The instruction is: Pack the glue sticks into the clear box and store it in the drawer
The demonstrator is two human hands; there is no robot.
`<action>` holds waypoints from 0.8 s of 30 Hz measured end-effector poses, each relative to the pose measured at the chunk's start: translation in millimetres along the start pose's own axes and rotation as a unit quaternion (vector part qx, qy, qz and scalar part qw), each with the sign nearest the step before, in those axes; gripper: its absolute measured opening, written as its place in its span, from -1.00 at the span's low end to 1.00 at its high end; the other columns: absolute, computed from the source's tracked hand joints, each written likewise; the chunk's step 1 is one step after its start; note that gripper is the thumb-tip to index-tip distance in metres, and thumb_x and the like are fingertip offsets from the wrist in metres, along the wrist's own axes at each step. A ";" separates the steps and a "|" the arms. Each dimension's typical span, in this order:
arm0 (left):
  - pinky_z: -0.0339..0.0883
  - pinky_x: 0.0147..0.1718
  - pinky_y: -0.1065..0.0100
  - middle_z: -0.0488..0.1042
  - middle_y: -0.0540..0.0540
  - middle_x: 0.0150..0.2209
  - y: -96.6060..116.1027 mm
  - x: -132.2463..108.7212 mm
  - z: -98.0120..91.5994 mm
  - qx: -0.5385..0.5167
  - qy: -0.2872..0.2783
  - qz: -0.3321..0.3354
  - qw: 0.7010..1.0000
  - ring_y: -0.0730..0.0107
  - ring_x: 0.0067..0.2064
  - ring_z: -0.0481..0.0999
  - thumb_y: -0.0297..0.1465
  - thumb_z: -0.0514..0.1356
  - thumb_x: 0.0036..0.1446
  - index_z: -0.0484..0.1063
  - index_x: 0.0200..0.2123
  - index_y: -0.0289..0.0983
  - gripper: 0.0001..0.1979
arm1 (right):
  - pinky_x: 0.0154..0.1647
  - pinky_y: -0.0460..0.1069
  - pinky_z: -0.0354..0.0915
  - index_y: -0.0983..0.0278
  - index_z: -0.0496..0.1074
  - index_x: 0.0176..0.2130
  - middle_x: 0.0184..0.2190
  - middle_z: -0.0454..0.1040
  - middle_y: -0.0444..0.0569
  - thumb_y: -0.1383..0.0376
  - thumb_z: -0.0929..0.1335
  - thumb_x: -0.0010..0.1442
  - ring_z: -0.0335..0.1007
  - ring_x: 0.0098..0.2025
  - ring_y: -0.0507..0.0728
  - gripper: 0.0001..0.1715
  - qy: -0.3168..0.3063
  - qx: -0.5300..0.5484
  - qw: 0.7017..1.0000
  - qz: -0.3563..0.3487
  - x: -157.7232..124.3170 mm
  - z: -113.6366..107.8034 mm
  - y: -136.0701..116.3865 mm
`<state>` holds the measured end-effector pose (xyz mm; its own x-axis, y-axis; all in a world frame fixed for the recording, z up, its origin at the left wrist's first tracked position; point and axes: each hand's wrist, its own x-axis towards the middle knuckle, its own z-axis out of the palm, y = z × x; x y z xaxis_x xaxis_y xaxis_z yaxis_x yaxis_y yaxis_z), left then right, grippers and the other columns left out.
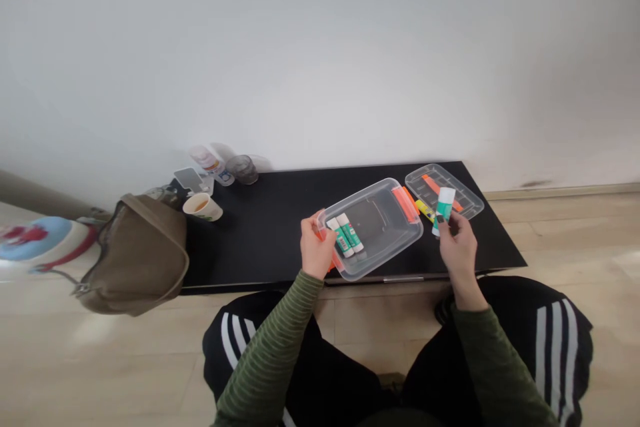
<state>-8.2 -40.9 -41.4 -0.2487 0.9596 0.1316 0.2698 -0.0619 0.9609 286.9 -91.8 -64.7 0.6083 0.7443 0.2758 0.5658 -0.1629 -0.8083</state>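
My left hand (319, 247) grips the left end of a clear plastic box (385, 245) with orange latches, which is tilted over the black table. Two green-and-white glue sticks (351, 233) lie side by side inside it, close to my left fingers. My right hand (459, 243) pinches another glue stick (444, 203), held upright to the right of the box. Behind that hand, the clear lid (467, 201) with an orange handle rests on the table. A yellow item (424, 209), partly hidden, lies between the box and the lid.
The black table (260, 233) stands against a white wall. At its left are a paper cup (203, 207) of brown drink, a dark grey round container (243, 169), a spray bottle (213, 165) and a white stand (191, 180). A brown bag (135, 253) sits at the left end.
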 end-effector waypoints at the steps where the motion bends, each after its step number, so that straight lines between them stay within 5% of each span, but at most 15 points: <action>1: 0.37 -0.10 0.28 0.51 -0.09 -0.10 -0.6 0.0 0.2 0.000 -0.001 0.004 1.000 0.34 -0.15 0.54 -0.56 0.20 -0.09 0.29 -0.20 -0.22 -0.68 | -0.16 0.09 0.39 0.31 0.36 0.08 -0.09 0.49 0.13 0.02 0.29 0.24 0.45 -0.13 0.20 -0.45 -0.012 0.044 0.999 -0.016 -4.6 -4.2 -11.2; 4: 0.35 -0.05 0.27 0.49 -0.10 -0.06 -2.5 1.0 1.0 -0.008 -0.004 0.013 1.000 0.32 -0.08 0.52 -0.56 0.20 -0.08 0.29 -0.21 -0.21 -0.68 | -0.12 0.07 0.40 0.26 0.30 0.10 -0.01 0.44 0.13 0.08 0.29 0.27 0.43 -0.04 0.18 -0.51 -0.116 0.112 0.983 -0.090 -19.4 -5.6 -46.2; 8: 0.33 0.00 0.24 0.48 -0.11 -0.01 -2.2 2.3 1.6 -0.009 -0.005 0.018 1.000 0.31 -0.04 0.51 -0.55 0.20 -0.07 0.29 -0.21 -0.21 -0.68 | -0.02 0.08 0.35 0.27 0.32 0.06 -0.05 0.46 0.10 0.21 0.26 0.28 0.41 -0.02 0.17 -0.62 -0.231 0.051 0.959 -0.155 -32.3 16.2 -77.8; 17: 0.35 0.00 0.28 0.43 -0.16 0.08 5.1 -5.2 0.9 -0.020 -0.021 0.030 0.999 0.31 -0.01 0.51 -0.56 0.20 -0.09 0.29 -0.19 -0.23 -0.66 | -0.02 0.08 0.21 0.35 0.36 -0.04 -0.09 0.47 0.15 0.30 0.25 0.27 0.34 0.00 0.26 -0.72 -0.329 -0.252 0.898 -0.145 -31.0 78.1 -99.1; 24: 0.38 -0.08 0.32 0.44 -0.17 0.08 8.6 -9.2 1.8 -0.002 -0.027 0.043 0.999 0.35 -0.09 0.53 -0.57 0.17 -0.09 0.28 -0.16 -0.24 -0.64 | -0.05 0.03 0.19 0.41 0.33 -0.05 -0.08 0.46 0.22 0.29 0.22 0.32 0.33 0.03 0.27 -0.72 -0.382 -0.302 0.863 -0.136 -30.9 99.7 -95.7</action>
<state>-2.0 -49.8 -34.8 -0.1741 0.9640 0.2011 0.2853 -0.1461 0.9472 158.5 -34.7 -47.7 -0.0066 0.9801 -0.1985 0.9570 -0.0513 -0.2854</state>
